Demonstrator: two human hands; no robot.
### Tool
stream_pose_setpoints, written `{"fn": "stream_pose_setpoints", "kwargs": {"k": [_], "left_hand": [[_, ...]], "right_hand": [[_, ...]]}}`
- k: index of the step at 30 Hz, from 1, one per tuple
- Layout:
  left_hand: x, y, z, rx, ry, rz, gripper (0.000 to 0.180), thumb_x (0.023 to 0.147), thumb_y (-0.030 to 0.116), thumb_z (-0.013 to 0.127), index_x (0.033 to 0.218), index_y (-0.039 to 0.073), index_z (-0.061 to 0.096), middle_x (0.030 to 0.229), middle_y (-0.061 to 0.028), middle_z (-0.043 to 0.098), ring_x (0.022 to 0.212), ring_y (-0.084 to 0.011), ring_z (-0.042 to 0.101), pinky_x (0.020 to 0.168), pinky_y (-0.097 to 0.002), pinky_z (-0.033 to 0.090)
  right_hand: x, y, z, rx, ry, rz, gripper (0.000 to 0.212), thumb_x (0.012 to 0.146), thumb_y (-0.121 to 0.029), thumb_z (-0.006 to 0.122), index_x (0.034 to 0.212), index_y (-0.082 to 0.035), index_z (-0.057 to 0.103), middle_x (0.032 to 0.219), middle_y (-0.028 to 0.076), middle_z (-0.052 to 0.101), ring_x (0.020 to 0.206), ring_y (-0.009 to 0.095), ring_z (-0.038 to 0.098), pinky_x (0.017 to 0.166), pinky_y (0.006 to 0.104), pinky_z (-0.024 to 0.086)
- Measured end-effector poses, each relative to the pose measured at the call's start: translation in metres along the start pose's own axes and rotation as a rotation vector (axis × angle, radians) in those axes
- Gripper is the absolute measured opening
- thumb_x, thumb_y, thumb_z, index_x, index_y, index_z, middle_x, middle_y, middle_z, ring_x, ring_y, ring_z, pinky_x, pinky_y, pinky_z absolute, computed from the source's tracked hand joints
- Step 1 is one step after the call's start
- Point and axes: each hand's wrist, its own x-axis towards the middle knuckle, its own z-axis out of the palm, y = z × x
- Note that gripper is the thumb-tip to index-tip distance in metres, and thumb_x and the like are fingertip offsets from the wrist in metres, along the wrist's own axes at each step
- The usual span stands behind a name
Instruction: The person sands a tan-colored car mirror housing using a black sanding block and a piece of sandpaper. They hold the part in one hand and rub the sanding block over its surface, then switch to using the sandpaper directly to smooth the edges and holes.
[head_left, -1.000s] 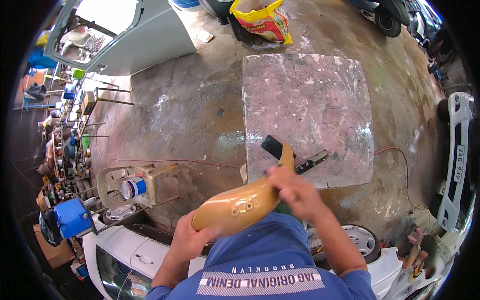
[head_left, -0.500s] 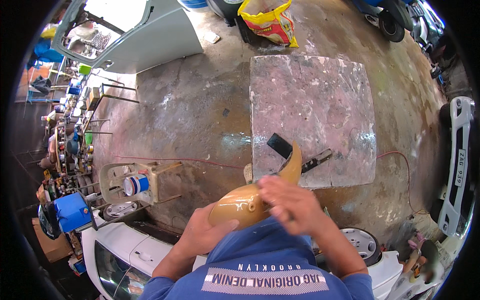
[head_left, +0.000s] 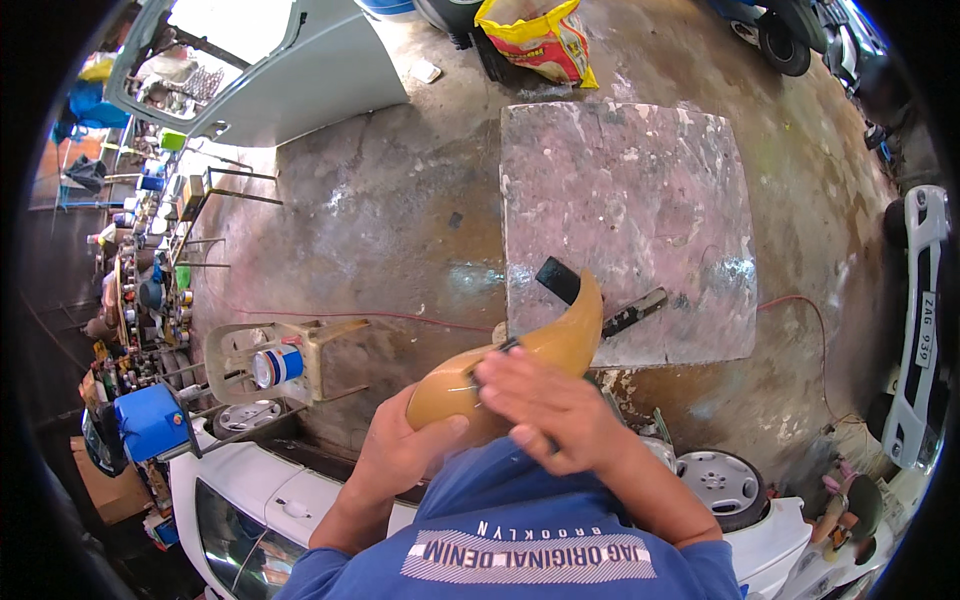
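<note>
A glossy gold curved panel (head_left: pixel 440 390), shaped like a motorcycle fender, lies slantwise before my body, its narrow pointed end up and to the right. My left hand (head_left: pixel 405 440) is closed on its broad lower left end, thumb along the near side. Across its middle lies my right hand (head_left: pixel 540 405), fingers stretched together and slightly blurred. Dark bits show at the right fingertips and by the thumb, like the edges of a thin dark piece (head_left: pixel 510 344) under the hand; its kind is unclear. Past the panel's tip, a black flat piece (head_left: pixel 557 279) and a dark worn bar (head_left: pixel 636 312) rest on the table.
The paint-stained table (head_left: pixel 630 190) stands ahead. At left are a plastic chair (head_left: pixel 312 355) with a paint can (head_left: pixel 277 366) on it, and cluttered shelving. A grey car door (head_left: pixel 310 90) and a yellow-red bag (head_left: pixel 540 45) stand farther off. A red hose (head_left: pixel 400 319) crosses the floor.
My right hand has slid down and left along the panel, toward my left hand. The panel has rolled a little, and its side hole no longer shows.
</note>
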Motion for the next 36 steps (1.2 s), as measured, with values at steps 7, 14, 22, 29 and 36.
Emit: {"fn": "stream_pose_setpoints", "kwargs": {"k": [7,14,22,29,36], "left_hand": [[0.003,-0.004,-0.003,-0.021,0.002,0.042,0.042,0.089,0.002,0.063,0.129,-0.009,0.056,0.118,-0.0117,0.067,0.105,-0.0161,0.064,0.092,-0.0308,0.051],[0.013,-0.018,-0.021,-0.108,0.03,0.079,0.044,0.087,-0.001,0.062,0.129,-0.009,0.055,0.119,-0.013,0.067,0.106,-0.0176,0.065,0.094,-0.0323,0.051],[0.019,-0.024,-0.03,-0.126,0.059,0.121,0.047,0.084,0.001,0.064,0.129,-0.01,0.054,0.118,-0.0168,0.067,0.105,-0.0227,0.067,0.094,-0.0342,0.052],[0.019,-0.035,-0.038,-0.141,0.112,0.148,0.052,0.08,0.004,0.067,0.128,-0.01,0.054,0.117,-0.018,0.067,0.105,-0.0253,0.068,0.094,-0.0364,0.052],[0.022,-0.038,-0.044,-0.141,0.15,0.15,0.055,0.078,0.005,0.066,0.129,-0.01,0.053,0.119,-0.0182,0.066,0.108,-0.0274,0.067,0.097,-0.0385,0.051]], "right_hand": [[-0.028,0.023,-0.01,-0.059,0.067,0.086,0.036,0.096,-0.017,0.059,0.129,-0.002,0.064,0.137,0.019,0.06,0.131,0.035,0.056,0.114,0.0475,0.04],[-0.064,0.081,-0.008,0.002,0.239,0.345,0.035,0.098,-0.015,0.056,0.13,-0.001,0.063,0.139,0.02,0.059,0.134,0.035,0.053,0.116,0.048,0.037],[-0.038,0.064,0.023,-0.145,0.198,0.146,0.046,0.097,-0.022,0.061,0.137,0.0,0.055,0.144,0.019,0.054,0.138,0.034,0.047,0.117,0.0467,0.035],[-0.021,0.056,0.032,-0.041,0.272,0.296,0.045,0.104,-0.03,0.049,0.133,0.004,0.056,0.142,0.022,0.054,0.136,0.036,0.048,0.117,0.0428,0.033],[-0.035,0.128,0.024,0.146,0.433,0.582,0.045,0.104,-0.027,0.048,0.135,0.004,0.054,0.143,0.021,0.053,0.138,0.035,0.045,0.12,0.0466,0.028]]}}
